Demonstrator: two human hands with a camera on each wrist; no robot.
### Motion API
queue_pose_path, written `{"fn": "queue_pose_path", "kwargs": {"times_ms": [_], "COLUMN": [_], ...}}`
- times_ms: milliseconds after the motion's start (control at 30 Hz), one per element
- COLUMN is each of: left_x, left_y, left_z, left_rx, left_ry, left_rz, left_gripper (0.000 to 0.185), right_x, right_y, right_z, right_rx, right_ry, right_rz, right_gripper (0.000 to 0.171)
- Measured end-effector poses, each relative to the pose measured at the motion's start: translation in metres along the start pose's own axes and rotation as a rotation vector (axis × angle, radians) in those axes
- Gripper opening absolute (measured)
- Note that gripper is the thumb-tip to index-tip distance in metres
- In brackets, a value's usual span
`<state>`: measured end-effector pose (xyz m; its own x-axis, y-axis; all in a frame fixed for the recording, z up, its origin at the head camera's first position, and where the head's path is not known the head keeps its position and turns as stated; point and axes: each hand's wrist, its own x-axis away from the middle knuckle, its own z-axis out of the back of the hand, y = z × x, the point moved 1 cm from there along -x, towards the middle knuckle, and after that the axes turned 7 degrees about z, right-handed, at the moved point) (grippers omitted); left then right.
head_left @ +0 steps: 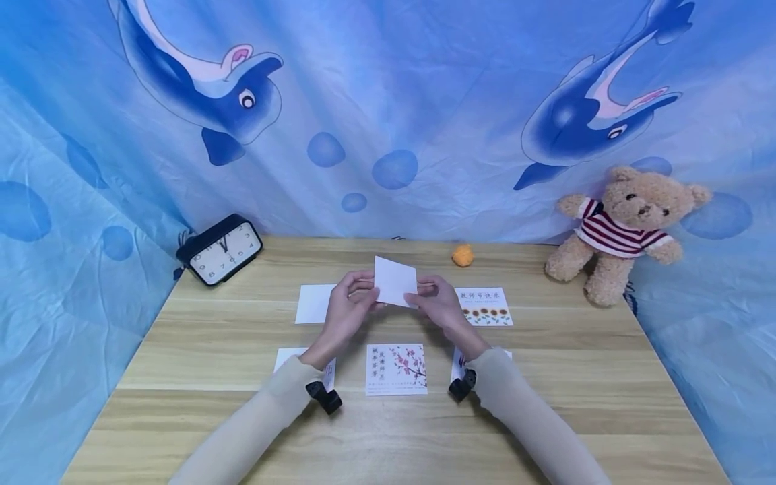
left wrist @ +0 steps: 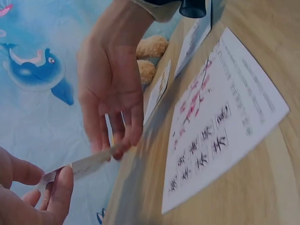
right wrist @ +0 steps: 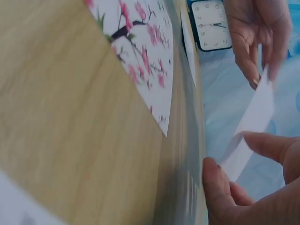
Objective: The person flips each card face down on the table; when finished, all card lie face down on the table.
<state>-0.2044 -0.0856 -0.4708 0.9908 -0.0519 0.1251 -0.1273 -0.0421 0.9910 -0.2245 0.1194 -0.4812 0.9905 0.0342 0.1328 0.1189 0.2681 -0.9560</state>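
Observation:
Both hands hold one white card (head_left: pixel 396 281) lifted above the middle of the wooden table (head_left: pixel 230 350), its blank side toward the head camera. My left hand (head_left: pixel 351 304) pinches the card's left edge; my right hand (head_left: pixel 433 301) pinches its right edge. In the left wrist view the card (left wrist: pixel 86 164) shows edge-on between my left fingers (left wrist: pixel 58 187) and my right hand (left wrist: pixel 110 89). The right wrist view shows the card (right wrist: pixel 253 122) between my right thumb (right wrist: pixel 218 192) and my left hand (right wrist: pixel 258 33). Below the hands lies a card with pink blossoms (head_left: pixel 397 368).
Other cards lie on the table: a blank one (head_left: pixel 314 303) at left, a sunflower one (head_left: pixel 485 306) at right, two partly under my forearms. A black clock (head_left: pixel 219 249) stands back left, an orange ball (head_left: pixel 463 254) at the back, a teddy bear (head_left: pixel 621 229) back right.

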Motion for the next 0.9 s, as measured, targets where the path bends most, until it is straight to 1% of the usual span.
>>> {"fn": "queue_pose_path", "kwargs": {"times_ms": [167, 267, 400, 533, 700, 900], "left_x": [-0.003, -0.005, -0.008, -0.012, -0.015, -0.017], "left_y": [-0.004, -0.007, -0.011, -0.014, -0.017, -0.017], "left_z": [0.006, 0.009, 0.012, 0.013, 0.012, 0.009], "left_rx": [-0.063, -0.13, -0.231, -0.32, -0.429, -0.493], "left_ry": [0.031, 0.057, 0.072, 0.074, 0.072, 0.054], "left_rz": [0.003, 0.008, 0.025, 0.022, -0.008, -0.018], "left_gripper": [0.041, 0.041, 0.04, 0.039, 0.039, 0.039], "right_x": [-0.003, -0.004, -0.006, -0.008, -0.01, -0.012], "right_y": [0.003, 0.004, 0.003, 0.005, 0.007, 0.009], "right_z": [0.008, 0.011, 0.014, 0.018, 0.022, 0.023], "right_rx": [0.008, 0.03, 0.048, 0.061, 0.08, 0.129], "right_ry": [0.014, 0.01, 0.005, 0.0, -0.003, -0.034], "right_rz": [0.032, 0.03, 0.023, 0.017, 0.015, 0.005], "right_gripper": [0.051, 0.048, 0.048, 0.048, 0.049, 0.047]}}
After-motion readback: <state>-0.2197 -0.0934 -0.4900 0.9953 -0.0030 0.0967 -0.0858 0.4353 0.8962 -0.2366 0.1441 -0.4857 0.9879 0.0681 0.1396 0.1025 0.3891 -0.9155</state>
